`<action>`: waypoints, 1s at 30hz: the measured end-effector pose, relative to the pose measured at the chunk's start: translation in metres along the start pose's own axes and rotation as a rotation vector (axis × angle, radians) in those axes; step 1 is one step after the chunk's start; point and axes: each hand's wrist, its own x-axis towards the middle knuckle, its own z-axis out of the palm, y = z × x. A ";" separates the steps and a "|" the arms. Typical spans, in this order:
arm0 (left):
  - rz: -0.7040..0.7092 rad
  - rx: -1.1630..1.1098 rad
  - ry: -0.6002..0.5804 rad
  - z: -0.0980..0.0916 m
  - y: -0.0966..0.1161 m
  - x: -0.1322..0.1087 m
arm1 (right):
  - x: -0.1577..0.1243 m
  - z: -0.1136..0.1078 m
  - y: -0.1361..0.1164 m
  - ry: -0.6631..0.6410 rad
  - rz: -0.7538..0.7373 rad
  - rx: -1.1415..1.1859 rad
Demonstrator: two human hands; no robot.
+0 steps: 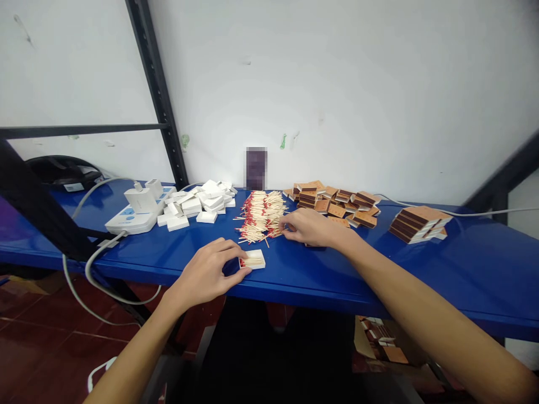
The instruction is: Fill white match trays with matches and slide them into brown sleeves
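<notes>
A small white matchbox tray (261,260) with some red-tipped matches in it lies near the shelf's front edge. My left hand (214,266) grips its left end between thumb and fingers. Behind the tray is a large heap of loose matches (265,210), their heads red and sticks pale. At the heap's right side, my right hand (305,227) is closed in a pinch, fingertips touching the matches; what lies between them is hidden. Close beyond that hand are piled brown matchbox sleeves (337,209), one partly under the hand.
White empty trays (204,202) are piled at the left, next to a power strip (137,216) with chargers and cables. Stacked matchboxes (419,221) stand at the right. A dark pixelated object (256,168) leans on the wall. Below the blue shelf (311,292) is a carton (364,342) of matchboxes.
</notes>
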 end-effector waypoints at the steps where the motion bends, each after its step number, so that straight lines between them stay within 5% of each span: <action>1: -0.001 0.000 -0.001 0.000 0.000 0.000 | -0.001 -0.001 -0.004 0.006 -0.004 0.020; 16: -0.010 -0.003 -0.011 -0.002 0.002 0.000 | -0.007 -0.008 -0.025 -0.053 -0.082 0.218; 30: 0.000 -0.006 -0.004 -0.002 0.002 0.000 | -0.009 -0.014 -0.011 -0.144 -0.019 0.230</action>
